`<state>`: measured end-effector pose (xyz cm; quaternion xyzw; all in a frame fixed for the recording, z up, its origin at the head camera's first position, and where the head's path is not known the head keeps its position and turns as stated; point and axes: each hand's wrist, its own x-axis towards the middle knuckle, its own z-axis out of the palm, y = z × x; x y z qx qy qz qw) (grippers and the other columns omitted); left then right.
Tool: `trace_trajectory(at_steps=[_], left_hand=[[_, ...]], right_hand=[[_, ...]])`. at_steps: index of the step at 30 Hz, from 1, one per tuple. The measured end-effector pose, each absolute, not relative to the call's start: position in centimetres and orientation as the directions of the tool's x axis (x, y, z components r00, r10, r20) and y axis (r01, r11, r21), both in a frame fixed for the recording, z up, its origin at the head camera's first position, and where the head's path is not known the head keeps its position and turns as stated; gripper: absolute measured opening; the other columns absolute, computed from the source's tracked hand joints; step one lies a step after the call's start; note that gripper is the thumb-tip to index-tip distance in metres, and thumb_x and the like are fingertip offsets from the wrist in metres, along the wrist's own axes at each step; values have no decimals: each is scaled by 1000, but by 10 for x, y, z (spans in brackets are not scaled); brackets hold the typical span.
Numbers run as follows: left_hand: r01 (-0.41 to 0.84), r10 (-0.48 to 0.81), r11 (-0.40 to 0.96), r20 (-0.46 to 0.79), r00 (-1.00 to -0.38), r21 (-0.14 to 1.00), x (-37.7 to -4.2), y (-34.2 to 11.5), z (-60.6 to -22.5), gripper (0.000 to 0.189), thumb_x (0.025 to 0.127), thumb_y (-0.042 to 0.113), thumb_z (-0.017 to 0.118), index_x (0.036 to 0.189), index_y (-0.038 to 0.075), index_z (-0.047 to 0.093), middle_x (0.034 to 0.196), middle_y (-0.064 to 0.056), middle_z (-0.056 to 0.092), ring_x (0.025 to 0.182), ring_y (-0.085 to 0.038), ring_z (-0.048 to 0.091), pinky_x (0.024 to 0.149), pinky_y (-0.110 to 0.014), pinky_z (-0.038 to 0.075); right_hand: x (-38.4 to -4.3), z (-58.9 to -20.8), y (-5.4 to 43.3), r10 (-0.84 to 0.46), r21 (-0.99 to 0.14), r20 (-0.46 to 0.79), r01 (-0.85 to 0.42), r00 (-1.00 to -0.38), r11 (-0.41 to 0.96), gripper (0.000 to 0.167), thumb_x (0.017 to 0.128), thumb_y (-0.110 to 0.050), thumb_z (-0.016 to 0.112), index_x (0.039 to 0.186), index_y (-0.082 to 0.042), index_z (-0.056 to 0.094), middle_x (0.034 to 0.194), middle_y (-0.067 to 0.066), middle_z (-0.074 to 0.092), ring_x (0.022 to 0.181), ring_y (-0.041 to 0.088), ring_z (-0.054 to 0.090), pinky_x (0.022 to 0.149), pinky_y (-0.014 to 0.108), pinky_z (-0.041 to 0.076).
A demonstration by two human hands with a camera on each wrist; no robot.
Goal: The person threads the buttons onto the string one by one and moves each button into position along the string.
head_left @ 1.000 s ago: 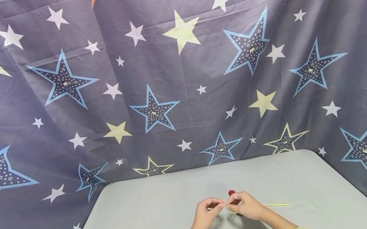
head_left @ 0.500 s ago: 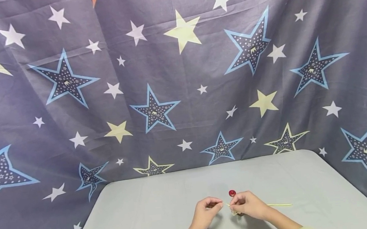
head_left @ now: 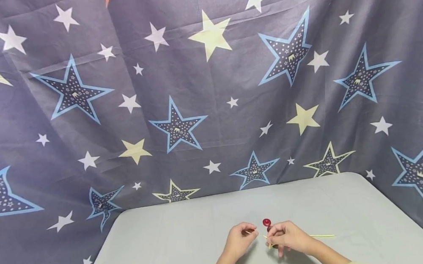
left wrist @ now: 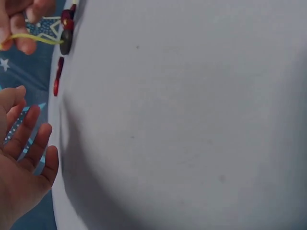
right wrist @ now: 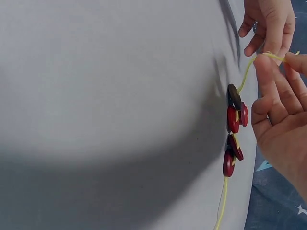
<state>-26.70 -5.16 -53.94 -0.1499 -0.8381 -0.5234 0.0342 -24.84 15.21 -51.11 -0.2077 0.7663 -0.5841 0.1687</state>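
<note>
grey table (head_left: 175, 237) bears red, dark buttons (right wrist: 233, 120) on yellow cord (right wrist: 245, 76), right grip (head_left: 289, 236) pinching it, left grip (head_left: 239, 241) loose.

Star-printed grey cloth (head_left: 216, 127), pale table (head_left: 176, 241)

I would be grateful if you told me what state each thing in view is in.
Yellow cord: pinched near one end, tail lying on the table.
Right hand: pinching the cord.
Left hand: fingers loosely bent, off the cord.
Dark disc: tilted, apparently strung on the cord.
Red discs: several apparently strung; for the farthest, I cannot tell.
Star-printed cloth: hanging, creased.
</note>
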Motion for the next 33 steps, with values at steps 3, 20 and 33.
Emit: trace_trajectory(at_steps=[3, 20, 33], left_hand=[[297, 215, 489, 216, -952, 820, -268, -50, -540, 14, 80, 13, 69, 92, 6, 69, 84, -1, 68, 71, -3, 55, 66, -19, 45], [453, 353, 779, 295, -888, 432, -291, -28, -535, 23, 84, 25, 67, 106, 22, 69, 106, 6, 67, 98, -16, 58, 82, -34, 45], [462, 437, 808, 154, -886, 365, -297, -14, -532, 31, 86, 24, 64, 117, 25, 64, 119, 9, 65, 99, -14, 54, 83, -35, 41]], right_hand=[[-249, -513, 153, -521, -972, -13, -112, -853, 207, 24, 87, -15, 62, 93, 8, 61, 87, 22, 70, 51, 8, 61, 43, 19, 34], [-249, -519, 154, -513, -984, -26, -67, -858, 162, 25, 85, -7, 59, 98, 15, 57, 81, 24, 70, 50, 7, 61, 45, 18, 36], [-249, -521, 157, -490, -974, -52, -64, -870, 218, 24, 87, -12, 59, 97, 10, 59, 76, 14, 69, 52, 8, 59, 46, 19, 38]])
